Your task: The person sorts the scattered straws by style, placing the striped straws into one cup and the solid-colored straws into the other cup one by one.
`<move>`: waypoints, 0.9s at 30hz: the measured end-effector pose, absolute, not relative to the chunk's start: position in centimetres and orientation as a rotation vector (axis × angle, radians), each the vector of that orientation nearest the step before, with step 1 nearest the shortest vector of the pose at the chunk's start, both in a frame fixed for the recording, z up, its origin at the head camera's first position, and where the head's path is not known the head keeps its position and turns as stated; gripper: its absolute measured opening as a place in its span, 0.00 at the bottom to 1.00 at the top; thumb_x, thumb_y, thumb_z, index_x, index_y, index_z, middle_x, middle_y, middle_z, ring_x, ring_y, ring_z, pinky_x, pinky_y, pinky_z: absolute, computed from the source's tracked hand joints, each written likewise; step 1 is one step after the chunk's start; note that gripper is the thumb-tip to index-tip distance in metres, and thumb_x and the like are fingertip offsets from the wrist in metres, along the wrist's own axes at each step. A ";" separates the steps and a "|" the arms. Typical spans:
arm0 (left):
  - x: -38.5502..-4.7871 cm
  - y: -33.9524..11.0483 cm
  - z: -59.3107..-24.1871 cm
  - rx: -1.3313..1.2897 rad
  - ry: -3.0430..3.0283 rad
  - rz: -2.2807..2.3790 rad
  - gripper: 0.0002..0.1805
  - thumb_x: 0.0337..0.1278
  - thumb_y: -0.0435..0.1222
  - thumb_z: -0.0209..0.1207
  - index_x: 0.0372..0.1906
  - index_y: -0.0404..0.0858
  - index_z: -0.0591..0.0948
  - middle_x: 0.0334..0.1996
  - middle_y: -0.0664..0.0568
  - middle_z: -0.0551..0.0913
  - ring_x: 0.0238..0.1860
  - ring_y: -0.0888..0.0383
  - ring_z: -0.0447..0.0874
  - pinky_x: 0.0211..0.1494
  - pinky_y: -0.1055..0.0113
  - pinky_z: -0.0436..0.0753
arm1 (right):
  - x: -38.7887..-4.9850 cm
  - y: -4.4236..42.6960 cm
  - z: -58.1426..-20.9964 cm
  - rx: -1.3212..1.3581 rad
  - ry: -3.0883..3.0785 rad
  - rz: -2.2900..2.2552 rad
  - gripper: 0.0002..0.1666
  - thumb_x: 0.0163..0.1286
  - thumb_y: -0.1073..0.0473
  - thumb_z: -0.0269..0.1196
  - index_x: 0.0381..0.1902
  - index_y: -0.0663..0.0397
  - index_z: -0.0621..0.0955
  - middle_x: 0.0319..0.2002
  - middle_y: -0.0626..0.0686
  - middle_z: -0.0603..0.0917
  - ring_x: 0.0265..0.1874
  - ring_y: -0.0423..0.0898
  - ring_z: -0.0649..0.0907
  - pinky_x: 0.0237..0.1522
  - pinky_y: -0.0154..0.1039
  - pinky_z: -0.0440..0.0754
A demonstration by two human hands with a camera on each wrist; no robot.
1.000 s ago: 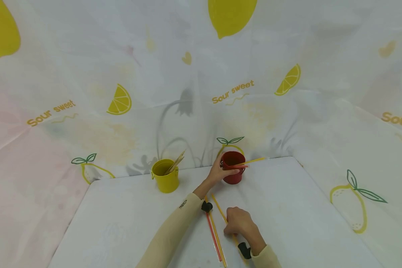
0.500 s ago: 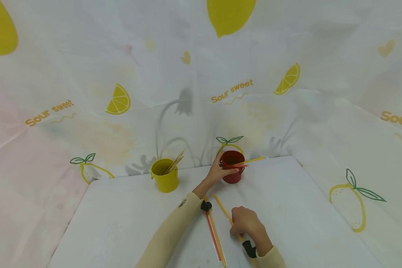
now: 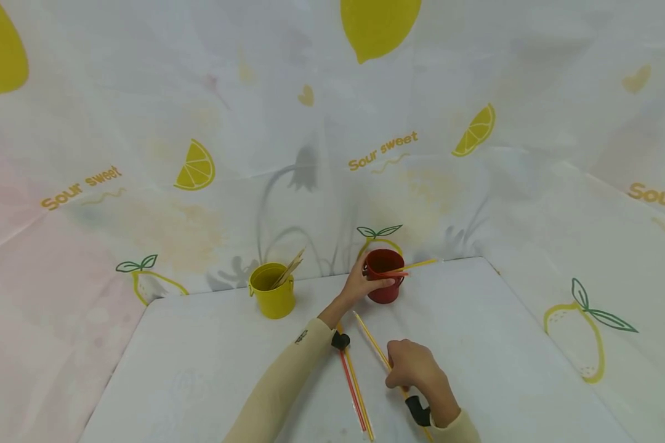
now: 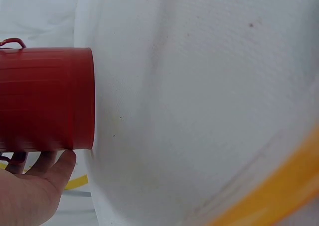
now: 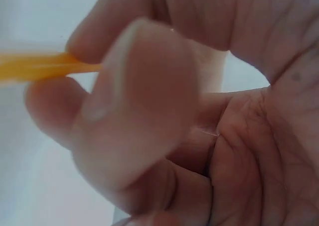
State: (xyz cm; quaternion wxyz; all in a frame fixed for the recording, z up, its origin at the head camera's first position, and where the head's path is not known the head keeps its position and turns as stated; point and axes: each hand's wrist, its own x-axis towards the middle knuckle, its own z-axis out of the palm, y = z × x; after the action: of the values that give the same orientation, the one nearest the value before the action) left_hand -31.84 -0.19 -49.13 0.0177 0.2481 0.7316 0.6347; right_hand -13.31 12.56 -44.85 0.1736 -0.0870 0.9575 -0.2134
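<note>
My left hand grips a small red bucket at the back of the table, thumb across its front. In the left wrist view, fingers rest against the side of this bucket. A yellow straw and a red straw lean out over the bucket's right rim. My right hand pinches a long yellow straw that slants toward the near right. In the right wrist view, the straw comes out between thumb and fingers, and part of it is hidden by them.
A yellow bucket holding thin wooden sticks stands to the left. A red straw and another yellow straw lie on the white table between my arms. A lemon-printed cloth hangs behind the table.
My right hand has moved a little to the right, and the yellow straw it pinches has shifted with it. The left hand and the red bucket stay in place.
</note>
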 end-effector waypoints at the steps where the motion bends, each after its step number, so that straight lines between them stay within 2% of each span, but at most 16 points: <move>1: -31.6 -0.3 -48.7 0.764 2.269 1.963 0.40 0.52 0.32 0.71 0.70 0.36 0.65 0.63 0.45 0.73 0.60 0.49 0.71 0.55 0.56 0.80 | -13.2 12.6 -44.7 -0.250 2.721 -0.608 0.16 0.44 0.66 0.71 0.23 0.52 0.72 0.16 0.48 0.75 0.12 0.42 0.76 0.18 0.34 0.67; 8: -30.7 -0.7 -47.5 0.748 2.297 1.918 0.40 0.53 0.32 0.70 0.70 0.34 0.65 0.64 0.44 0.72 0.60 0.49 0.71 0.56 0.56 0.79 | -12.9 13.1 -44.1 -0.272 2.771 -0.610 0.15 0.42 0.66 0.69 0.22 0.51 0.72 0.14 0.47 0.74 0.11 0.42 0.76 0.18 0.35 0.67; 15: -30.6 -0.6 -47.2 0.714 2.274 1.930 0.40 0.52 0.32 0.71 0.69 0.33 0.66 0.63 0.42 0.72 0.61 0.46 0.71 0.57 0.55 0.79 | -12.9 13.3 -42.9 -0.257 2.815 -0.632 0.16 0.46 0.64 0.72 0.25 0.52 0.73 0.17 0.47 0.74 0.12 0.43 0.75 0.19 0.37 0.69; 21: -30.9 -0.6 -47.4 0.820 2.214 1.972 0.41 0.51 0.29 0.71 0.70 0.30 0.64 0.63 0.38 0.71 0.61 0.44 0.71 0.59 0.56 0.77 | -13.1 13.7 -41.6 -0.279 2.939 -0.652 0.17 0.46 0.64 0.72 0.26 0.51 0.73 0.17 0.46 0.72 0.15 0.43 0.73 0.19 0.38 0.68; 27: -31.0 -0.4 -47.7 0.752 2.285 1.939 0.41 0.50 0.32 0.72 0.70 0.34 0.65 0.62 0.42 0.73 0.60 0.47 0.73 0.59 0.57 0.77 | -13.9 14.1 -40.5 -0.267 3.045 -0.741 0.16 0.48 0.64 0.70 0.28 0.52 0.72 0.16 0.46 0.70 0.16 0.43 0.69 0.19 0.37 0.65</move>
State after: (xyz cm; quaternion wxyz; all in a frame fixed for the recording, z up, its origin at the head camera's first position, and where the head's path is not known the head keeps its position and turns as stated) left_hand -31.03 -0.45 -47.73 0.0261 0.2433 0.7392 0.6274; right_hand -13.90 14.13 -40.51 -0.0018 -0.0850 0.9681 -0.2355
